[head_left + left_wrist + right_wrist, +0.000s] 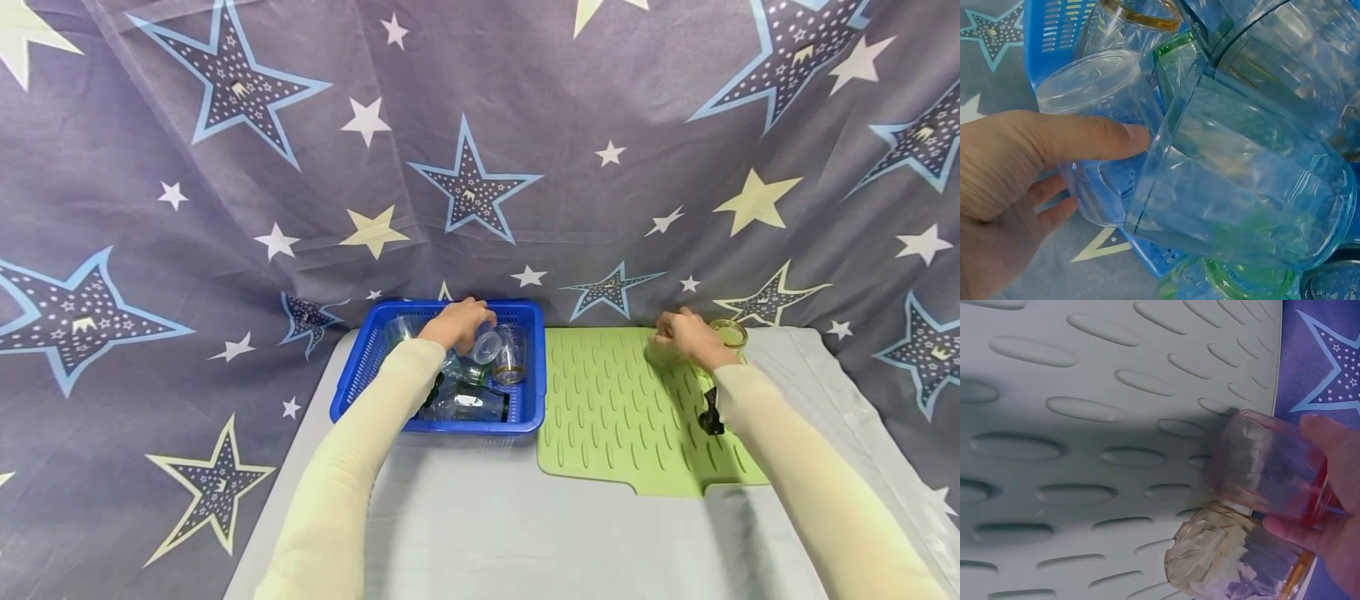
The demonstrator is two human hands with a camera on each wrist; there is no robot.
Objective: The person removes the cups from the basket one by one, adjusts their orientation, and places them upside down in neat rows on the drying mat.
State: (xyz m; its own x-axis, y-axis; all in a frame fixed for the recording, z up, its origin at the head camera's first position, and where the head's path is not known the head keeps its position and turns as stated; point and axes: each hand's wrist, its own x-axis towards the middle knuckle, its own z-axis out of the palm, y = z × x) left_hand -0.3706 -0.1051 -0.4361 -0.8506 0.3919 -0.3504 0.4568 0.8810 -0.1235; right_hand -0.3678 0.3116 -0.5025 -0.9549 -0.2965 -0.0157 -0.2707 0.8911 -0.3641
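My left hand (463,323) is over the blue basket (465,428) and grips a clear cup (1100,181), thumb on its near side and fingers curled behind. A blue-tinted cup (1247,169) lies tilted against it, with a green-rimmed glass (1175,59) and an amber-rimmed glass (510,367) close by. At the back of the green mat (600,400), my right hand (693,337) holds a clear glass with a pinkish tint (1266,462) between thumb and fingers. Right beside that glass stands an amber faceted glass (1229,556).
Several more cups and glasses lie jumbled in the basket, including a dark clear tumbler (480,404) at its front. The mat with raised ridges adjoins the basket's right side on a grey-white table (510,525). A star-patterned cloth (570,208) hangs directly behind.
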